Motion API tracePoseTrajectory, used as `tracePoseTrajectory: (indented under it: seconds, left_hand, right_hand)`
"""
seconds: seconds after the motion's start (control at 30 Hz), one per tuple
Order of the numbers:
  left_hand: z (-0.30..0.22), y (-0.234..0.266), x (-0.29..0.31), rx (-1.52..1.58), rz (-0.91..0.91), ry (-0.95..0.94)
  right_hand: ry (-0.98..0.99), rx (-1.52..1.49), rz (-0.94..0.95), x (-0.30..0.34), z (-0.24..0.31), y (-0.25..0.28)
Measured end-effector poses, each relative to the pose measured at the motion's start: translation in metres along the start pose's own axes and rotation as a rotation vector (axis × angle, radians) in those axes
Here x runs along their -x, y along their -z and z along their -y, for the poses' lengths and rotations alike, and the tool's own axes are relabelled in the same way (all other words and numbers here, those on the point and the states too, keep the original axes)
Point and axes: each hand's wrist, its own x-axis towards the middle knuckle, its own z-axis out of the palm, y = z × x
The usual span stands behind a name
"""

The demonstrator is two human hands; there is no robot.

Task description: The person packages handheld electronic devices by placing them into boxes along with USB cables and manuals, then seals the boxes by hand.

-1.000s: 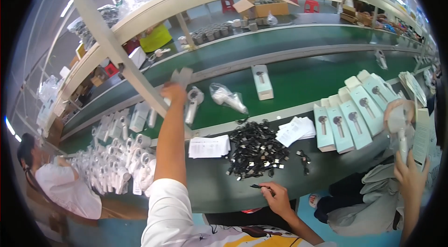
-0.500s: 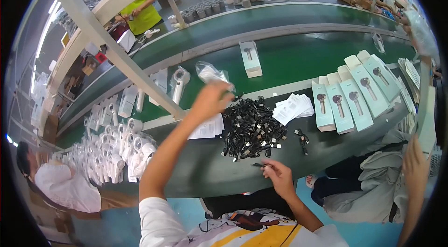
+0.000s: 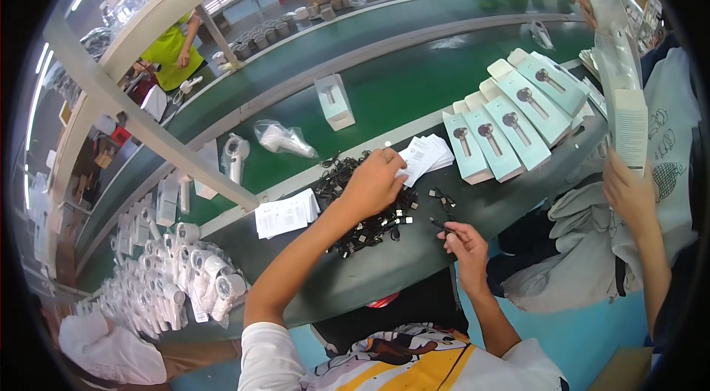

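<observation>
My left hand [image 3: 376, 182] reaches over a heap of black charging cables [image 3: 347, 237]. Its bent fingers meet the near-left edge of a stack of white printed leaflets [image 3: 436, 150] and pinch there. In my right hand [image 3: 467, 245], thumb and fingers close on a short black cable [image 3: 439, 224], whose end sticks out to the left. Just beyond it a few loose cables [image 3: 442, 197] lie apart from the heap. Left of the heap is a second batch of leaflets [image 3: 287, 215]. My left hand covers part of the heap.
Several pale green boxes [image 3: 510, 125] with flaps up lean in a row at right. Another box [image 3: 334, 103] and a bagged white handheld device [image 3: 284, 138] sit on the green belt. Bagged devices [image 3: 214, 280] pile up at left. A co-worker's hand [image 3: 629, 188] holds a box at right.
My left hand has moved from near the bagged device on the belt to the leaflet stack. My right hand still holds the cable. The whole view has swung to the right.
</observation>
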Motion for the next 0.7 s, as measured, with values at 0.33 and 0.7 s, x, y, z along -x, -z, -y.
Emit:
tracePoseTrajectory:
  seconds: [0.33, 0.7]
  left_hand:
    - [-0.002, -0.035, -0.021, -0.292, 0.016, 0.202]
    - [0.04, 0.088, 0.122, -0.408, 0.21, 0.325]
  right_hand:
    - [-0.014, -0.069, 0.04, -0.002, -0.001, -0.007]
    - [-0.188, -0.009, 0.34, 0.016, -0.009, -0.027]
